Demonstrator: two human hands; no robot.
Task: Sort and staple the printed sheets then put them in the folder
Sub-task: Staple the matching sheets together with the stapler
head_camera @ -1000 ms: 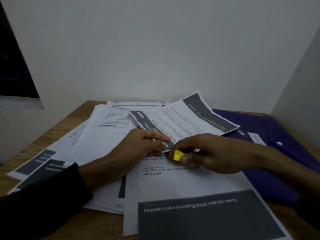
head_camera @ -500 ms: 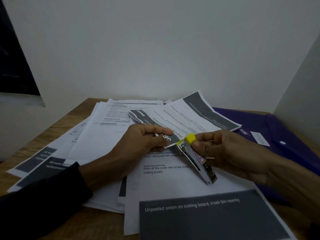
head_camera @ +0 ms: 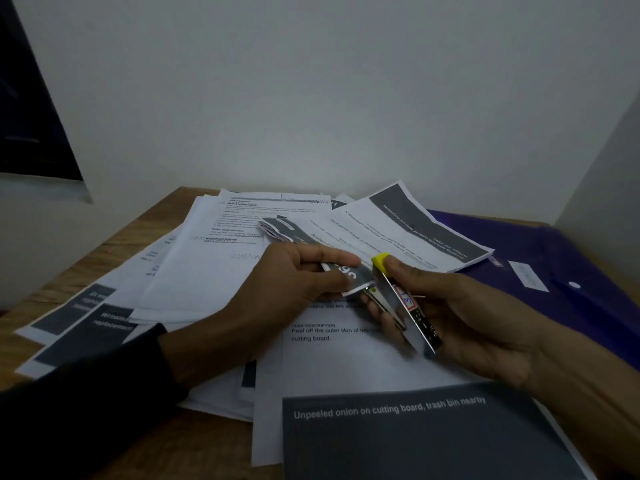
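My left hand (head_camera: 294, 275) pinches the near corner of a set of printed sheets (head_camera: 398, 230) with a dark header band, lifted a little off the pile. My right hand (head_camera: 478, 317) grips a small metal stapler (head_camera: 403, 306) with a yellow tip, its jaws around that same corner of the set. A purple folder (head_camera: 554, 265) lies flat at the right, partly under the sheets.
Several loose printed sheets (head_camera: 207, 271) cover the wooden desk (head_camera: 114, 247). A sheet with a dark "Unpeeled onion" block (head_camera: 415, 438) lies nearest me. White walls close off the back and right, and a dark window is at the far left.
My right hand lifted the stapler from the sheet below and brought its jaws onto the corner held by my left hand. My left hand stayed in place.
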